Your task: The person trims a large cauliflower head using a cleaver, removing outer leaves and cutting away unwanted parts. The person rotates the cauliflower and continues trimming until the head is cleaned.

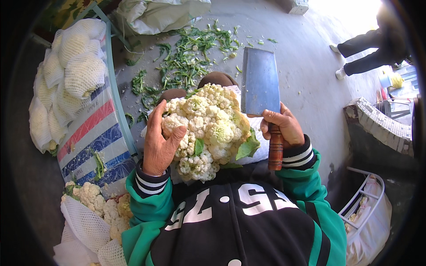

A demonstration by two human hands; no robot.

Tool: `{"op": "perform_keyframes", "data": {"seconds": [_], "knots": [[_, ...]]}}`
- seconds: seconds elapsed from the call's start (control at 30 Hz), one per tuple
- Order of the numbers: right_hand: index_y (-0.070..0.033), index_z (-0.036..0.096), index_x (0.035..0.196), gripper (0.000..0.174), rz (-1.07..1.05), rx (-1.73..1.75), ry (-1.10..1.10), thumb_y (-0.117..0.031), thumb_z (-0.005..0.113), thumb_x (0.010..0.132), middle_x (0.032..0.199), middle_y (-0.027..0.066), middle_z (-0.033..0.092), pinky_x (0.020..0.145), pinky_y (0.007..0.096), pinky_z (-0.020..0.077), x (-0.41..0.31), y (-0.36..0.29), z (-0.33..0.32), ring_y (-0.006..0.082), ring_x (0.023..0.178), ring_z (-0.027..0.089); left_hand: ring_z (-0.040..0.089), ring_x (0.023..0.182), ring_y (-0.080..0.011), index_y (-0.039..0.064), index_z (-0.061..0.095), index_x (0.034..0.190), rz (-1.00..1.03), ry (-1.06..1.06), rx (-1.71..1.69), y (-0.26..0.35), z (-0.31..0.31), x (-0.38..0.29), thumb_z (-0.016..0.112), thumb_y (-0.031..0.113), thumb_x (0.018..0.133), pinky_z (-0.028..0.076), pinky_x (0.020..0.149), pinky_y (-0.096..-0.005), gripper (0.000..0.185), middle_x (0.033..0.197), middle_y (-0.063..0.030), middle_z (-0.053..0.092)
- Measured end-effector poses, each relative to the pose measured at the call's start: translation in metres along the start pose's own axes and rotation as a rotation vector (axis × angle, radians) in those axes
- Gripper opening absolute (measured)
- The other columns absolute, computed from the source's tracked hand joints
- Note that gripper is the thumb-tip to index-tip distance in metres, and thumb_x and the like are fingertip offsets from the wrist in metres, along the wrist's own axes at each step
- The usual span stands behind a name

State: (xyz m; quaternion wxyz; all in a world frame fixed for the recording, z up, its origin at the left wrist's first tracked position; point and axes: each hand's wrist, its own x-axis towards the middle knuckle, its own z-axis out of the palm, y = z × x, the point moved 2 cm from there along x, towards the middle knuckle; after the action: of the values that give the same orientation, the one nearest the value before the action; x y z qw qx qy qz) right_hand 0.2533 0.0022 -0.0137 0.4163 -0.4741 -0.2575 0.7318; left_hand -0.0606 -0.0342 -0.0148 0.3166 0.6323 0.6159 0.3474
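A large cauliflower head [209,126] with a few green leaves rests on my lap, over a white cloth or foam sheet. My left hand [163,139] lies against its left side, the thumb spread over the florets. In my right hand [279,124] is a cleaver [261,83] with a turned wooden handle. Its broad blade points away from me, just right of the cauliflower, flat side towards the camera. My right thumb presses near the heel of the blade. Whether the blade's lower left corner touches the florets I cannot tell.
A striped bench [100,133] on the left holds cauliflowers in white foam nets [83,71]; unwrapped cauliflowers [90,196] lie lower left. Cut leaves [186,56] litter the floor beside a white sack [159,16]. A metal-framed container [364,212] stands lower right, near a tiled ledge [382,123]. A person [366,50] stands upper right.
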Motion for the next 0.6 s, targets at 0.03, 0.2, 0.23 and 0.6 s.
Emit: {"op": "perform_keyframes", "data": {"seconds": [0.03,0.2,0.23,0.6], "knots": [[-0.002,0.052,0.113,0.024,0.005,0.003,-0.003,-0.005,0.065,0.093,0.086,0.0109,0.066,0.047,0.0285,0.0509,0.001,0.001,0.000,0.0174,0.056,0.063,0.042,0.138,-0.0328,-0.001,0.037,0.150,0.004,-0.003,0.003,0.001,0.000,0.000,0.064,0.056,0.093,0.035,0.113,-0.0417,0.085,0.150,-0.0230,0.041],[-0.002,0.048,0.116,0.026,-0.011,0.026,-0.077,-0.005,0.063,0.094,0.101,0.0199,0.071,0.049,0.0275,0.0535,0.005,-0.003,0.014,0.0172,0.060,0.064,0.043,0.137,-0.0356,-0.003,0.037,0.148,0.025,0.035,0.014,0.001,0.000,-0.002,0.066,0.057,0.091,0.035,0.113,-0.0439,0.088,0.146,-0.0246,0.043],[-0.003,0.049,0.116,0.025,-0.002,0.035,-0.076,-0.005,0.062,0.095,0.098,0.0184,0.071,0.049,0.0278,0.0539,0.005,-0.007,0.020,0.0171,0.060,0.064,0.039,0.141,-0.0351,-0.001,0.035,0.151,-0.003,0.015,0.004,0.004,-0.002,-0.003,0.062,0.063,0.091,0.033,0.115,-0.0442,0.091,0.150,-0.0231,0.041],[-0.006,0.049,0.119,0.026,-0.003,0.043,-0.147,-0.005,0.061,0.096,0.104,0.0123,0.070,0.054,0.0279,0.0541,0.022,-0.024,0.075,0.0162,0.072,0.066,0.060,0.112,-0.0224,-0.002,0.056,0.132,0.116,0.263,-0.221,0.034,-0.013,-0.010,0.067,0.027,0.098,0.048,0.098,-0.0327,0.045,0.131,-0.0143,0.056]]}}
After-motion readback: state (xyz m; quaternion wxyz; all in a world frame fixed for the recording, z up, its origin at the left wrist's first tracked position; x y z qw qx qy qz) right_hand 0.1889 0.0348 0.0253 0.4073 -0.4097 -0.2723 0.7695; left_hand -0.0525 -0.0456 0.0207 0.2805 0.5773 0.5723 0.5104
